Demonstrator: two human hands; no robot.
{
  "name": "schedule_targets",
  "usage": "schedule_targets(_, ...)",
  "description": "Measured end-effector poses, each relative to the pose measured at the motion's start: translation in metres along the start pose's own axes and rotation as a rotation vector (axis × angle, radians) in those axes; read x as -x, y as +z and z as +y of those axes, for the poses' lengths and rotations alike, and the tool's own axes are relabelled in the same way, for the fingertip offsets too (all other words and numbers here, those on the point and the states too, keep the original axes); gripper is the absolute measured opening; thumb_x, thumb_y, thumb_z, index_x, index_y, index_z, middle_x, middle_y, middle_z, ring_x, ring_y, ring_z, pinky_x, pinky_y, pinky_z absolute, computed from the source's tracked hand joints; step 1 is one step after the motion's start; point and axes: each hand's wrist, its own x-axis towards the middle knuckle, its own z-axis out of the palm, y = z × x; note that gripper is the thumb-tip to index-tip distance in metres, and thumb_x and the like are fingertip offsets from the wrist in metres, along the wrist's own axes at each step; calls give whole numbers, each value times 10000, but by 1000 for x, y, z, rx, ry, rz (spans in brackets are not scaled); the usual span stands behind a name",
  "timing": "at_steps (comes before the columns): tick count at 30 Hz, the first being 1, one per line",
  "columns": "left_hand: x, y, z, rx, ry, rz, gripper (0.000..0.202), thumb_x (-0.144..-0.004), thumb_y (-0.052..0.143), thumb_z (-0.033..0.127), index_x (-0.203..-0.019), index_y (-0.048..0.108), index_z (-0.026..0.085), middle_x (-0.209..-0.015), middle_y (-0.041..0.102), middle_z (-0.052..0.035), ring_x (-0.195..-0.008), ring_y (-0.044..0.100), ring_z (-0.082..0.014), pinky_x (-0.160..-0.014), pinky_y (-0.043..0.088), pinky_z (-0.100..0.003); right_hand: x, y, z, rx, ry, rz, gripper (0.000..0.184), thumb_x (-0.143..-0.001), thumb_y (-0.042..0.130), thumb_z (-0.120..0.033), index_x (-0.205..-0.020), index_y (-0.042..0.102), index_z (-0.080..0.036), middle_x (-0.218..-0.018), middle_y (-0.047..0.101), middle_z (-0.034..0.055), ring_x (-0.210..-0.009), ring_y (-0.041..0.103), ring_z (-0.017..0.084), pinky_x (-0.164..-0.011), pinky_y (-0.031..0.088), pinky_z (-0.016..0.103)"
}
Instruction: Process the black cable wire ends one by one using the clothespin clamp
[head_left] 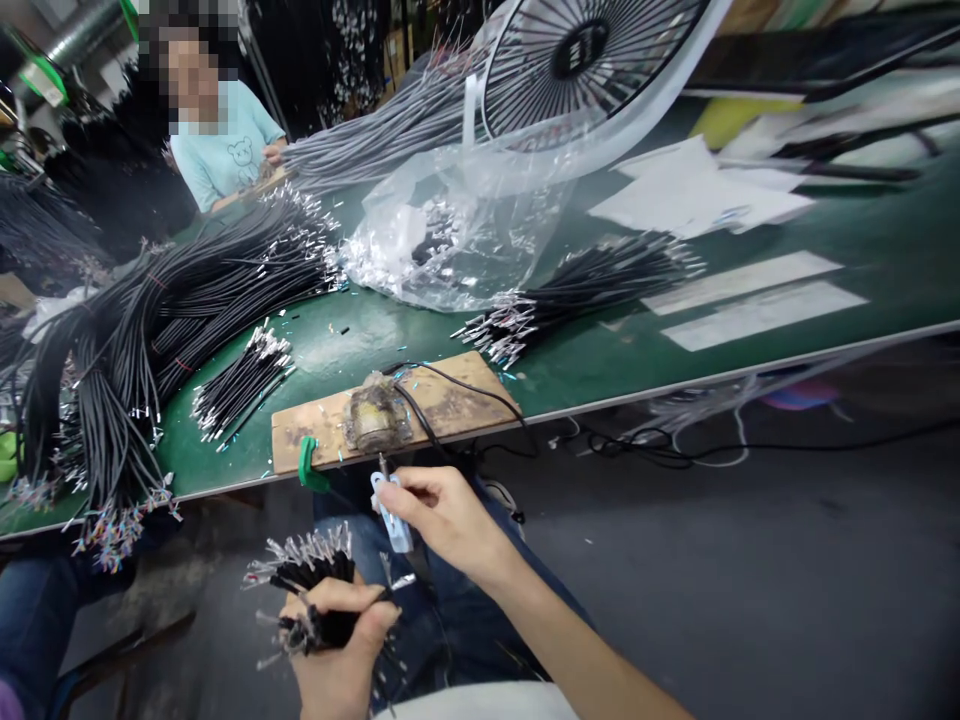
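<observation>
My left hand (pixel 341 640) is closed around a bundle of short black cables (pixel 315 570) with stripped, silvery ends. One cable end sticks out past its thumb and forefinger. To the right and a little higher, my right hand (pixel 442 520) pinches a light-blue plastic clip (pixel 393 520), held close to the table edge. Just beyond the clip is a wooden board (pixel 457 400) carrying a small, dirty, rounded device (pixel 377 415) with a short metal tip toward me. A green clamp (pixel 309 465) sits at the board's front edge.
Long black cables (pixel 172 280) are heaped at the left, with a small cable bundle (pixel 244 385) nearby. Behind the board lie more black cables (pixel 585 290) and a clear plastic bag (pixel 465 230). A fan (pixel 585 50) stands farther back. A co-worker (pixel 229 140) sits across the green table (pixel 375 325).
</observation>
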Motion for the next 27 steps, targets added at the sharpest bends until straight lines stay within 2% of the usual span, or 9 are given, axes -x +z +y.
schedule_targets(5,-6,8,1,28,8,0,95,-586,748,268,-554,695,196,-562,676,-13,-587,647,-185,-667,518,-307,2,6,2,-213,56,-110,522,-744,499,-619,-531,481,-143,-487,447,-18,-455,370,74,-427,253,211)
schedule_targets(11,-10,16,5,66,-4,-70,106,-621,731,263,-570,692,179,-561,673,-17,-569,637,-167,-636,512,-283,2,9,4,-385,83,-97,481,-709,575,-599,-571,535,-139,-491,479,-19,-449,391,76,-427,267,215)
schedule_targets(17,-10,19,9,108,-31,-132,151,-657,708,291,-575,677,167,-548,669,-22,-544,628,-160,-583,504,-265,0,11,6,-340,167,-50,527,-618,620,-641,-488,481,-150,-453,418,-29,-425,336,68,-423,198,222)
schedule_targets(23,-9,17,7,121,-53,-127,131,-639,716,283,-573,690,172,-556,669,-31,-556,622,-168,-600,495,-279,7,7,21,-391,172,45,582,-699,508,-693,-506,502,-144,-444,411,-26,-427,317,71,-438,215,226)
schedule_targets(27,-6,13,1,163,-98,-124,115,-616,735,281,-574,700,180,-571,658,-26,-582,614,-155,-629,482,-265,21,-1,38,-319,110,60,574,-720,524,-668,-510,521,-134,-470,429,-16,-458,331,77,-455,239,221)
